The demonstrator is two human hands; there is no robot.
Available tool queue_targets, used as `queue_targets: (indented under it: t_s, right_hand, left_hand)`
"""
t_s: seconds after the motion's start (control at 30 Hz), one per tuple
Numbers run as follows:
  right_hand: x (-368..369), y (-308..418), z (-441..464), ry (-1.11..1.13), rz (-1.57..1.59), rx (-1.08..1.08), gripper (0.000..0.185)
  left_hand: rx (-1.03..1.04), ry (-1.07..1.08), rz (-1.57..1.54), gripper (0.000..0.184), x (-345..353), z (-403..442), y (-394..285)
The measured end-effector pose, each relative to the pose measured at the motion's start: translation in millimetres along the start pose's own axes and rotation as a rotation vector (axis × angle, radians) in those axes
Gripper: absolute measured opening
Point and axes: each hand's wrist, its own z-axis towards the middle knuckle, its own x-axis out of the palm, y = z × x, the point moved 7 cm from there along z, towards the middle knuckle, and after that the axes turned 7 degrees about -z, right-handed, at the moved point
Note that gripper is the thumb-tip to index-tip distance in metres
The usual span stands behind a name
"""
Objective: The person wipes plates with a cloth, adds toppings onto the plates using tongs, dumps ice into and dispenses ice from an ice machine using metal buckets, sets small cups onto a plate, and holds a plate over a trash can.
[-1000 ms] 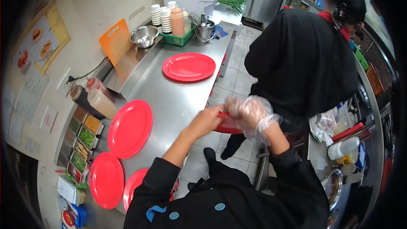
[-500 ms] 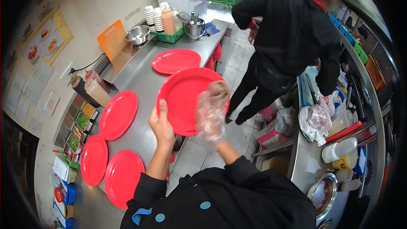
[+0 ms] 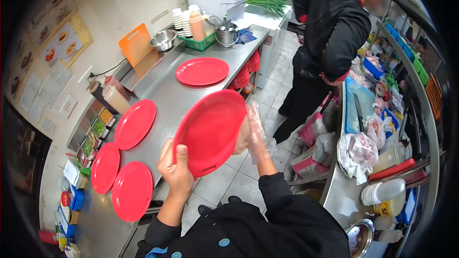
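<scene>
One oval-looking red plastic plate [image 3: 210, 134], likely light, stiff, slippery and best held by its rim, tilts near the aisle edge of the steel bench [image 3: 167, 93], pinched in the bare left hand [image 3: 177, 166], the grip of the clear-gloved right hand [image 3: 255, 136] unclear.

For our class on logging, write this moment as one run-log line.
left hand: grips red plate | right hand: gloved, at plate's right edge | counter: four more plates

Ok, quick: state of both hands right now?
Left hand: closed on the edge of a red plate.
Right hand: gloved, beside that plate's other edge; partly hidden, so its grip cannot be told.
</scene>
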Motion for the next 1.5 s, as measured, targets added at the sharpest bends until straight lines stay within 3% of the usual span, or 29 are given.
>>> queue_targets:
  t_s: [0.07, 0.13, 0.23, 0.27, 0.33, 0.37, 0.43, 0.5, 0.53, 0.57, 0.6, 0.63, 0.7, 0.77, 0.8, 0.83, 0.9, 0.97, 1.0, 1.03, 1.1, 1.13, 1.17, 1.2, 1.23, 1.27, 1.37, 1.43, 1.5]
  right_hand:
    - [10, -6, -9, -0.022, -0.019, 0.068, 0.048]
    - [45, -24, -33, -0.063, 0.3, 0.211, 0.053]
    - [107, -41, -82, -0.164, 0.402, 0.483, 0.047]
    - [121, -41, -88, -0.143, 0.395, 0.496, 0.047]
    - [160, -44, -100, -0.006, 0.243, 0.477, 0.049]
    - [179, -17, -107, 0.071, 0.067, 0.335, 0.051]
    - [194, -20, -96, 0.216, -0.168, 0.152, 0.055]
    - [268, 11, -124, 0.703, -0.117, 0.172, 0.045]
    - [283, 3, -142, 0.79, -0.329, 0.268, 0.042]
    - [298, -11, -164, 0.885, -0.549, 0.342, 0.04]
    - [325, -26, -193, 1.102, -0.509, 0.267, 0.038]
    - [349, -38, -224, 1.308, -0.462, 0.182, 0.036]
    - [390, -59, -271, 1.436, -0.487, 0.136, 0.029]
    - [425, -63, -294, 1.383, -0.599, -0.069, 0.023]
    - [443, -69, -299, 1.322, -0.181, 0.007, 0.025]
    - [439, -83, -285, 1.058, -0.387, -0.09, 0.028]
    - [453, -69, -306, 0.936, -0.376, -0.131, 0.033]
    - [472, -69, -374, 1.305, -0.439, -0.129, 0.049]
    - [461, -86, -398, 1.422, -0.855, -0.469, 0.056]
    - [460, -93, -431, 1.369, -1.159, -0.884, 0.067]
    - [456, -108, -443, 1.235, -1.311, -1.183, 0.059]
    - [453, -139, -416, 1.274, -0.765, -0.278, 0.053]
    - [442, -175, -404, 1.103, -0.172, 0.567, 0.047]
    - [446, -165, -380, 1.021, -0.15, 0.599, 0.045]
    - [466, -133, -367, 1.035, -0.06, 0.322, 0.047]
    - [461, -137, -368, 1.038, -0.061, 0.32, 0.047]
    - [442, -144, -387, 1.254, -0.624, -0.377, 0.054]
    - [460, -98, -426, 1.199, -1.134, -1.105, 0.061]
    - [443, -134, -382, 1.232, -0.746, -0.741, 0.057]
  left_hand:
    - [-0.032, -0.111, -0.093, 0.036, -17, -2, 3]
    - [-0.047, -0.226, -0.347, 0.039, -33, -13, 18]
    - [0.072, -0.401, -0.326, 0.044, -44, -34, 42]
    - [-0.042, -0.447, -0.197, 0.05, -51, -49, 52]
    - [-0.08, -0.392, -0.233, 0.053, -89, -79, 82]
    - [-0.125, -0.314, -0.276, 0.056, -112, -83, 90]
    - [-0.109, -0.27, -0.377, 0.063, -180, -69, 48]
    - [-0.148, -0.085, -0.612, 0.078, -241, -63, -16]
    - [-0.118, -0.141, -0.57, 0.078, -280, -60, -42]
    - [-0.187, 0.037, -0.313, 0.072, -304, -53, -65]
    - [-0.272, 0.207, -0.056, 0.067, -325, -60, -83]
    - [-0.369, 0.263, 0.12, 0.048, -329, -72, -93]
    - [-0.541, 0.466, 0.535, 0.032, -343, -99, -109]
    - [-0.487, 0.239, 0.558, 0.031, -382, -124, -117]
    - [-0.431, 0.051, 0.551, 0.031, -404, -138, -117]
    - [-0.438, 0.033, 0.558, 0.031, -415, -155, -109]
    - [-0.494, -0.324, 0.276, 0.032, -453, -187, -90]
    - [-0.427, -0.445, 0.206, 0.032, -455, -188, -84]
    - [-0.33, -0.584, 0.143, 0.032, -456, -185, -86]
    - [-0.23, -0.72, 0.076, 0.032, -458, -186, -88]
    - [-0.224, -0.759, -0.045, 0.032, -454, -187, -94]
    - [-0.224, -0.699, 0.049, 0.032, -448, -183, -104]
    - [-0.23, -0.637, 0.145, 0.032, -442, -181, -113]
    - [-0.209, -0.646, 0.093, 0.033, -440, -179, -117]
    - [-0.209, -0.651, 0.092, 0.033, -438, -176, -117]
    - [-0.138, -0.627, 0.165, 0.033, -435, -170, -123]
    - [-0.086, -0.615, 0.195, 0.031, -433, -152, -123]
    - [-0.1, -0.629, 0.156, 0.03, -433, -144, -118]
    - [-0.096, -0.509, 0.259, 0.031, -424, -142, -120]
